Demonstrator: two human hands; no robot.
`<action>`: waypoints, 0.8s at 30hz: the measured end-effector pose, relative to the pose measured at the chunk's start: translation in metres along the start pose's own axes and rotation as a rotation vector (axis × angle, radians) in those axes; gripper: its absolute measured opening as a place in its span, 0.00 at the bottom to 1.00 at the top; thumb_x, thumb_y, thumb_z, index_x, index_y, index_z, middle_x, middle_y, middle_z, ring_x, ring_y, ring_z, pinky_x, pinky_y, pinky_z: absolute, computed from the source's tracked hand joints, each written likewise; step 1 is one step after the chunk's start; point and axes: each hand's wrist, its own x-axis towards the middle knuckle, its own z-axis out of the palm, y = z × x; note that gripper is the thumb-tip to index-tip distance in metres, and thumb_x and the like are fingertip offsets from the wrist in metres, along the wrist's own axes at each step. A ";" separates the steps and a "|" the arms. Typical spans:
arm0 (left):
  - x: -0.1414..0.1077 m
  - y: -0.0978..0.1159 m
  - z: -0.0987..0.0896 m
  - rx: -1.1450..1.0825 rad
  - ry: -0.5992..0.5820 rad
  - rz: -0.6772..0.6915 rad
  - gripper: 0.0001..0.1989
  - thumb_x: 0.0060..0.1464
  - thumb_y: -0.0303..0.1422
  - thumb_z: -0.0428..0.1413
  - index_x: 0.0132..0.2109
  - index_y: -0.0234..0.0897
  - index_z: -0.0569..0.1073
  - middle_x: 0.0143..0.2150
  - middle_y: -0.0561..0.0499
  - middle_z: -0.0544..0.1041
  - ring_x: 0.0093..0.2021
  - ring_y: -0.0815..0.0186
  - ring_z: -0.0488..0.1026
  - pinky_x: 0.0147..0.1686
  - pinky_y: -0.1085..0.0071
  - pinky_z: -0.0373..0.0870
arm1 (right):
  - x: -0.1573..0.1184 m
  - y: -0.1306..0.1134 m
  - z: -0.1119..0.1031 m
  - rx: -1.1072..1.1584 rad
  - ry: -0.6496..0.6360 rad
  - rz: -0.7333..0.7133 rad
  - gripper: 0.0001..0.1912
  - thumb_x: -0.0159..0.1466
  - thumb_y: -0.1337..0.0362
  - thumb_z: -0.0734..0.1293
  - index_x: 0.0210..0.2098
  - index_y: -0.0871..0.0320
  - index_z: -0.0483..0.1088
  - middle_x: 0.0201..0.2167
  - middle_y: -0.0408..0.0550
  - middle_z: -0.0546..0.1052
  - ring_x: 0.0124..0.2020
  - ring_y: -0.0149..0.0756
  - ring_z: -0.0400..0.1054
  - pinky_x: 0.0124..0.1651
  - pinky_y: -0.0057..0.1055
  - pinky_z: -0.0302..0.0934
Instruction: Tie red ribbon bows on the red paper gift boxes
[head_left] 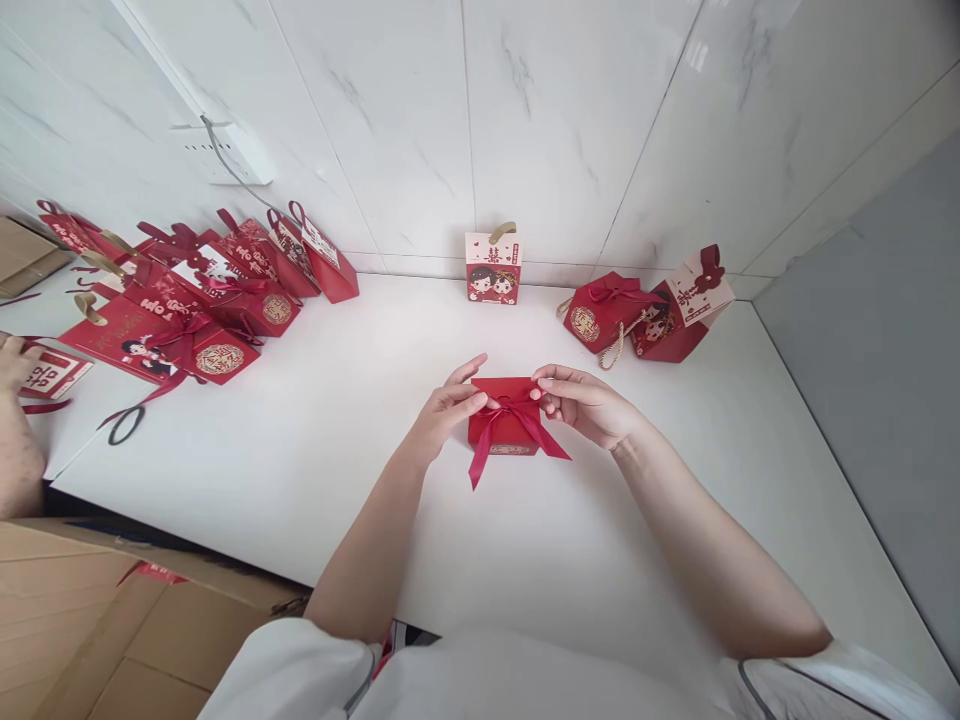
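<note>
A small red box with a gold emblem stands on the white table, right in front of me. A red ribbon is tied in a bow on its front, with two tails hanging down. At the box's upper left, my left hand pinches the bow's left part between thumb and fingers. My right hand is closed at the upper right, thumb and index finger together on the bow's right loop. The fingers partly hide the loops.
Several red gift boxes crowd the left, near black scissors. One box stands by the wall, two more at the back right. Another person's hand is at far left, above cardboard boxes.
</note>
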 end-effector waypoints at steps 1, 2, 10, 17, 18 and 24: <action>0.000 -0.001 -0.001 -0.020 -0.006 0.000 0.11 0.56 0.41 0.57 0.35 0.41 0.80 0.70 0.54 0.56 0.71 0.51 0.45 0.66 0.53 0.49 | 0.000 0.000 0.000 0.000 0.002 0.001 0.11 0.55 0.60 0.75 0.35 0.56 0.73 0.30 0.42 0.76 0.25 0.24 0.62 0.28 0.23 0.56; 0.001 -0.002 -0.002 -0.055 -0.009 0.000 0.11 0.57 0.41 0.56 0.36 0.42 0.81 0.70 0.54 0.56 0.71 0.50 0.46 0.66 0.53 0.48 | 0.000 0.000 -0.001 0.001 0.003 0.002 0.11 0.55 0.60 0.75 0.35 0.56 0.73 0.30 0.42 0.76 0.25 0.23 0.62 0.28 0.23 0.56; 0.003 -0.009 -0.013 -0.242 -0.051 0.014 0.12 0.58 0.39 0.54 0.38 0.44 0.82 0.67 0.55 0.62 0.68 0.50 0.53 0.61 0.57 0.60 | 0.001 0.001 -0.003 0.029 0.006 0.022 0.09 0.57 0.61 0.74 0.35 0.57 0.73 0.29 0.41 0.75 0.24 0.23 0.62 0.27 0.22 0.56; 0.001 -0.007 -0.009 0.101 0.151 0.263 0.04 0.53 0.37 0.61 0.34 0.45 0.82 0.57 0.48 0.68 0.61 0.58 0.62 0.60 0.59 0.60 | 0.000 -0.001 -0.001 0.110 -0.017 0.041 0.08 0.57 0.62 0.73 0.34 0.57 0.73 0.32 0.41 0.75 0.23 0.21 0.62 0.25 0.21 0.56; 0.001 -0.007 -0.007 0.148 0.223 0.304 0.03 0.51 0.36 0.63 0.33 0.45 0.81 0.52 0.48 0.70 0.55 0.60 0.67 0.56 0.61 0.63 | 0.000 -0.001 -0.001 0.110 -0.016 0.036 0.08 0.57 0.62 0.73 0.34 0.57 0.73 0.33 0.41 0.75 0.23 0.21 0.62 0.25 0.21 0.56; -0.002 -0.006 0.004 0.142 0.317 0.336 0.05 0.49 0.35 0.64 0.31 0.40 0.77 0.30 0.53 0.69 0.24 0.74 0.59 0.25 0.72 0.56 | -0.002 -0.002 -0.001 0.096 -0.012 0.025 0.08 0.58 0.62 0.73 0.34 0.56 0.72 0.33 0.41 0.76 0.22 0.21 0.63 0.25 0.21 0.56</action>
